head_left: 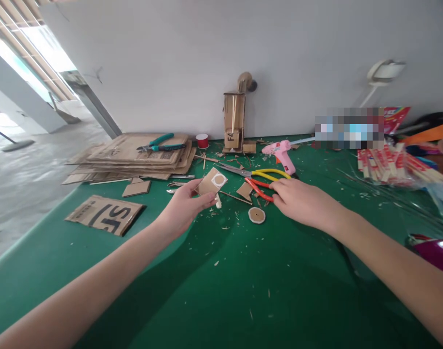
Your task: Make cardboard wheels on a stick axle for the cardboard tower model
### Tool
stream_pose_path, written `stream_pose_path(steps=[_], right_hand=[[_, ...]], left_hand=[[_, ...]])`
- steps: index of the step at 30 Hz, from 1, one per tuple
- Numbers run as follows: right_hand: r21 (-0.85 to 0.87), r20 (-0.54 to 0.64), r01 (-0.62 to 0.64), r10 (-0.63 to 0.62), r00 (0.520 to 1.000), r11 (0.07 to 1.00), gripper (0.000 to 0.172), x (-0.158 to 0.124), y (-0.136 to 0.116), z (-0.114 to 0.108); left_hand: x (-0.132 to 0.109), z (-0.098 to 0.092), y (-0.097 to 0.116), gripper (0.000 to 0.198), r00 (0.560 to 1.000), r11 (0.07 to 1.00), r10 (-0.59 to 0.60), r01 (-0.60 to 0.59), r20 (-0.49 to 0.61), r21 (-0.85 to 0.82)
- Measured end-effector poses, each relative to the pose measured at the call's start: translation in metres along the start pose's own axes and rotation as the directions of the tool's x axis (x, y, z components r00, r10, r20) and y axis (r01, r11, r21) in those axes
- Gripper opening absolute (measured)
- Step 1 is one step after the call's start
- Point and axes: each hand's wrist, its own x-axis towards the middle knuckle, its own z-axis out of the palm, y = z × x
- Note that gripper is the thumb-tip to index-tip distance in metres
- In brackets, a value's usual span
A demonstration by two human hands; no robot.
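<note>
My left hand (181, 207) pinches a small cardboard piece (208, 183) between thumb and fingers, a white ring marked near its right corner. Over to the right, the fingers of my right hand (303, 202) are closed at the red handle of a pair of scissors (246, 173). The scissors' other handle is yellow, and their blades lie parted, pointing left. Just below them on the green table lies a round cardboard disc (256, 215) with a whitish rim and a dark spot at its centre. My right fingertips are partly hidden.
A stack of cardboard sheets (134, 152) with teal-handled pliers (161, 144) on top stands at left. A printed cardboard piece (105, 215) lies in front. Behind are a red spool (203, 141), a cardboard structure (234, 118) and a pink glue gun (285, 156). Scraps litter the table (221, 291).
</note>
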Motion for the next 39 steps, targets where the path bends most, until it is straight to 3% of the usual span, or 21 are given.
stream_pose_path(steps=[3, 6, 9, 15, 20, 25, 30, 35, 39], right_hand=[[0.012, -0.110, -0.036, 0.037, 0.993, 0.999, 0.030, 0.011, 0.006, 0.001], [0.018, 0.015, -0.127, 0.127, 0.992, 0.992, 0.021, 0.028, 0.010, 0.002], [0.022, 0.054, -0.157, 0.155, 0.986, 0.987, 0.017, 0.043, 0.011, 0.005], [0.116, 0.016, -0.236, 0.236, 0.972, 0.965, 0.034, 0.050, 0.001, 0.009], [0.347, 0.035, -0.338, 0.348, 0.937, 0.875, 0.036, 0.038, -0.005, 0.007], [0.611, 0.053, -0.209, 0.223, 0.973, 0.763, 0.015, 0.018, -0.007, 0.003], [0.890, -0.042, -0.002, 0.087, 0.995, 0.455, 0.018, -0.002, -0.013, 0.008], [0.853, -0.120, 0.171, -0.135, 0.984, 0.493, 0.036, -0.016, -0.017, 0.010], [0.855, -0.181, 0.213, -0.113, 0.977, 0.473, 0.044, -0.018, -0.017, 0.010]], left_hand=[[0.005, 0.011, 0.005, 0.038, 0.999, 0.997, -0.014, 0.011, 0.039, 0.076], [0.009, 0.023, 0.014, 0.047, 0.998, 0.979, 0.022, -0.032, 0.052, 0.203], [0.010, 0.031, 0.023, 0.048, 0.996, 0.962, 0.079, -0.088, 0.047, 0.259], [0.007, 0.029, 0.032, 0.032, 0.988, 0.970, 0.150, -0.153, 0.029, 0.190], [0.003, 0.021, 0.042, 0.028, 0.995, 0.993, 0.097, -0.096, -0.015, 0.061], [0.001, 0.019, 0.045, 0.031, 0.994, 0.994, 0.108, -0.108, -0.014, 0.007], [-0.002, 0.026, 0.045, 0.032, 0.992, 0.992, 0.123, -0.124, -0.013, -0.036], [-0.004, 0.036, 0.047, 0.032, 0.985, 0.984, 0.167, -0.165, 0.038, -0.065], [-0.001, 0.041, 0.046, 0.031, 0.964, 0.964, 0.261, -0.257, 0.056, -0.068]])
